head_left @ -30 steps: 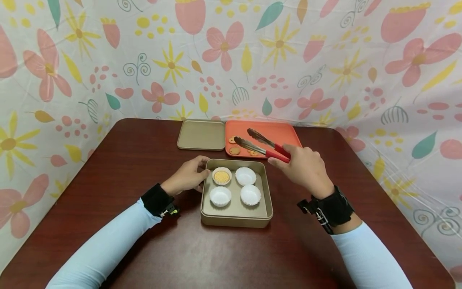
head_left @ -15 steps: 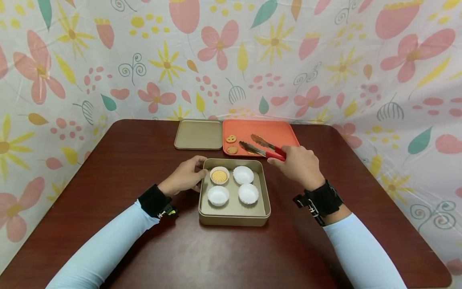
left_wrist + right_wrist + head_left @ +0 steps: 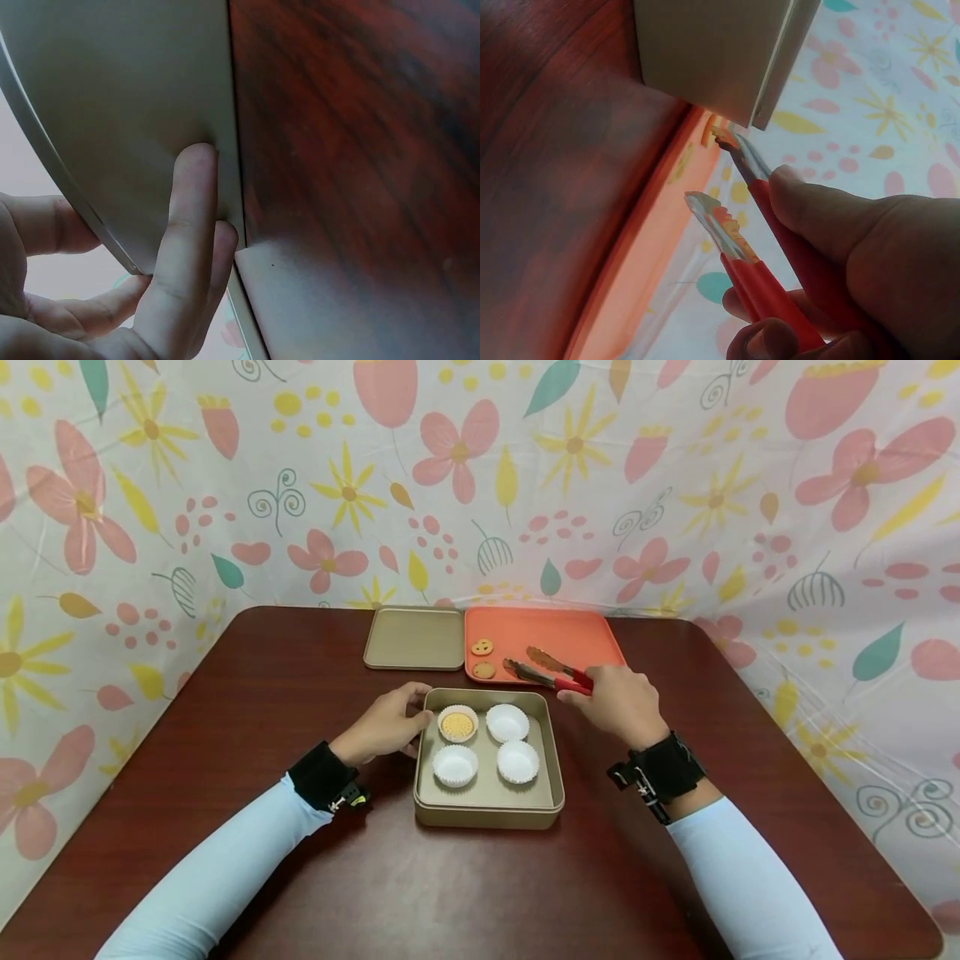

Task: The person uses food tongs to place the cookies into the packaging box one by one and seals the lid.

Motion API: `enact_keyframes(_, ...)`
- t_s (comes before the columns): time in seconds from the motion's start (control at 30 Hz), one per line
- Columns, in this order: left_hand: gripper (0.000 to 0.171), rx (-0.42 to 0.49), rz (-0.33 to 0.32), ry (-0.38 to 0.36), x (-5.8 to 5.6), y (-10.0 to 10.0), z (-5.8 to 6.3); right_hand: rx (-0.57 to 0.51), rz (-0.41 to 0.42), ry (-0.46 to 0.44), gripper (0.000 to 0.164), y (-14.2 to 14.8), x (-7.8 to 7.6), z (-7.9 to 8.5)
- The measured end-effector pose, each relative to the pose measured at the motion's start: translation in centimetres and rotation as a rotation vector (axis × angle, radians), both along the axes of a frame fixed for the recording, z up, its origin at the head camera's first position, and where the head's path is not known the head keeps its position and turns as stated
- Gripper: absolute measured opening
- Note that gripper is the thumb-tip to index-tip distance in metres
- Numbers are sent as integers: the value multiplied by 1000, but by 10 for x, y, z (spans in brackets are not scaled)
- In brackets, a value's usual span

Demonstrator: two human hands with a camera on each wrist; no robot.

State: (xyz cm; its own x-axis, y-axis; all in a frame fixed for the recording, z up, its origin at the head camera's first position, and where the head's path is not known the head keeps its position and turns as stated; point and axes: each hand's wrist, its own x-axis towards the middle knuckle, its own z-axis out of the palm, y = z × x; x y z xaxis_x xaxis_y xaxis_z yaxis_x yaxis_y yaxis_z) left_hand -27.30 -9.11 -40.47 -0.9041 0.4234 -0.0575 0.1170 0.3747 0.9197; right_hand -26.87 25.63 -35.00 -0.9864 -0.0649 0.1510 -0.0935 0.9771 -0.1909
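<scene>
Tongs (image 3: 564,685), red-handled metal, jut leftward from the gripping right hand (image 3: 618,697), heads parted, toward a round tan cookie (image 3: 483,671) at the near-left corner of the orange rectangular tray (image 3: 573,633); the left hand (image 3: 386,724), fingers extended, touches the square gold metal tin (image 3: 487,817).

From the near side, our left arm (image 3: 225,868) stretches far and rightward, our right arm (image 3: 750,868) far and leftward. Our left grip (image 3: 384,724) is holding, its fingers (image 3: 189,217) spaced apart; in our right grip (image 3: 621,703) the fingers (image 3: 769,341) are curled opposite the thumb (image 3: 821,206).
</scene>
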Motion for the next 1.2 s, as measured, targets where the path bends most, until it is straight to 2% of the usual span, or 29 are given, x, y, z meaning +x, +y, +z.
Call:
enact_keyframes(0.63,46,4,-1,-7,0,1,0,13,-43,-61,46,3,-10,-9)
enact_keyframes(0.87,45,0,-4,-3,0,0,0,16,-24,-58,43,12,-15,-13)
enact_keyframes(1.2,46,-9,-2,-1,0,0,0,24,-1,-60,51,17,-17,-15)
